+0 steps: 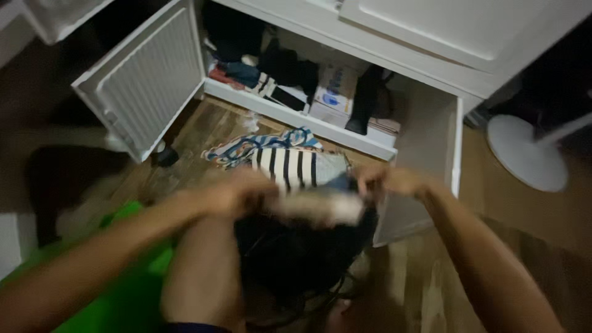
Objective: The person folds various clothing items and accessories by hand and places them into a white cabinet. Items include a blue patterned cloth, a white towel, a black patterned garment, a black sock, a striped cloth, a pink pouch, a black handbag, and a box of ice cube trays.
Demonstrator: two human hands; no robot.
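Illumination is dim and warm throughout, with visible grain. The brightest surfaces are the white cabinet door (145,80) at 10 o'clock and the cabinet front at 1 o'clock; light appears to arrive from above and in front. The cabinet interior (290,68) at 12 o'clock is deep in shadow, and its contents are hard to separate. The corners at 9 and 3 o'clock fall off to near black. Motion blur is strong on both hands (246,191) (385,180) and on the pale item (320,206) between them, whose edges smear. The forearms at 6 o'clock are soft and out of focus. No glare is present.
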